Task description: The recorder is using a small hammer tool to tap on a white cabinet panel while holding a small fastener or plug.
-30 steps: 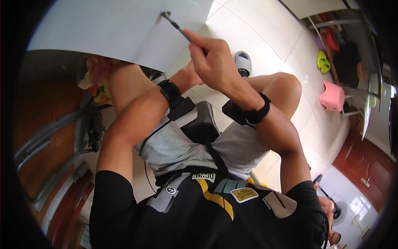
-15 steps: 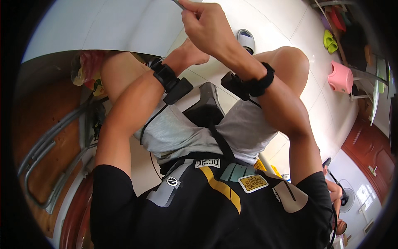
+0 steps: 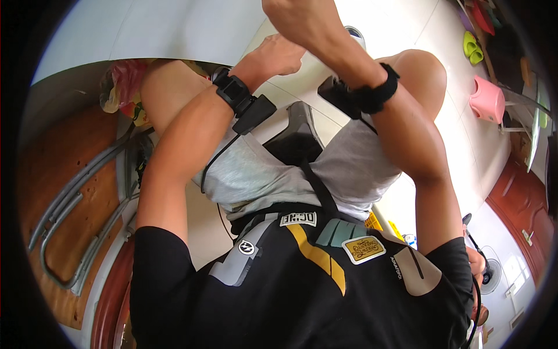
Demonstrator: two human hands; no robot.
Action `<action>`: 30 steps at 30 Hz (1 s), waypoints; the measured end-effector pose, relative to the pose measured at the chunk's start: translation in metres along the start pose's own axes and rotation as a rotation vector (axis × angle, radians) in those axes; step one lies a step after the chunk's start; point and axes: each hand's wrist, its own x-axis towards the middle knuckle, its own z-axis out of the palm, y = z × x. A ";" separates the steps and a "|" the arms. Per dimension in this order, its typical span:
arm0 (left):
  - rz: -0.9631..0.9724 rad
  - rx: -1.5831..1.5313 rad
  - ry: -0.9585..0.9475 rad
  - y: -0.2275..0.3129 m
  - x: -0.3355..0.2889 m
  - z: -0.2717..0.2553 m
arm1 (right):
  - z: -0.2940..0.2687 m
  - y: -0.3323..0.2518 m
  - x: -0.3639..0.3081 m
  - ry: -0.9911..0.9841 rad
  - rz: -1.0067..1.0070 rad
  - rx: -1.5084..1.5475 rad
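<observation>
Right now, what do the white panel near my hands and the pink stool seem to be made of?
The white panel looks like coated board or painted metal: smooth, pale, with a soft satin sheen; I can't tell which. The pink stool is probably molded plastic: even color, rounded edges.

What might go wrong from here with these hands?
1. Right hand is cut off by the picture's top edge, so a slip of its fingers might go unseen.
2. Left hand appears close to it; they may bump, though depth is hard to judge.
3. The left wrist box trails a cable past the shorts; it might snag.
</observation>
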 end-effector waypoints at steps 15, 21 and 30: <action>0.027 -0.307 0.131 0.004 -0.002 -0.009 | -0.010 0.005 -0.011 -0.106 0.019 0.045; -0.132 -0.262 0.004 0.009 -0.004 -0.026 | -0.007 -0.017 -0.013 -0.116 -0.050 0.157; -0.032 -0.088 0.171 0.015 -0.018 -0.023 | -0.007 0.001 -0.004 -0.084 -0.076 0.085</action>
